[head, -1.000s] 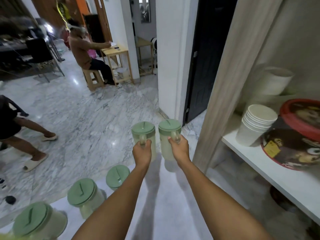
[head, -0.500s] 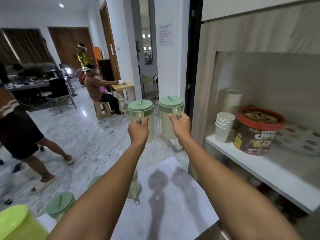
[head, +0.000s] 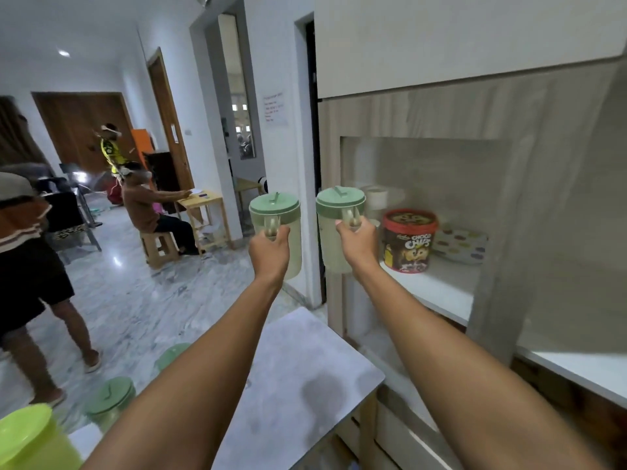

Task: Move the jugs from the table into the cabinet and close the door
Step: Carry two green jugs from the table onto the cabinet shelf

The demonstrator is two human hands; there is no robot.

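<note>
My left hand (head: 269,247) grips the handle of a pale jug with a green lid (head: 275,212), held upright at chest height left of the cabinet. My right hand (head: 358,244) grips a second, matching jug (head: 339,212), level with the open cabinet's white shelf (head: 437,286) and at its left front edge. More green-lidded jugs (head: 110,400) stand on the white table (head: 305,378) below my left arm, partly hidden by it. A lime-green lid (head: 25,435) shows at the bottom left.
On the shelf stand a red-lidded Choco Chips tub (head: 409,240), stacked white cups behind the right jug, and a dotted tray (head: 459,244). A person (head: 34,266) walks at the left; another sits on a stool (head: 159,247) by a small wooden table.
Both hands have raised the two jugs from low over the table up to shelf height and moved them right toward the open cabinet. The walking person has come closer at the left.
</note>
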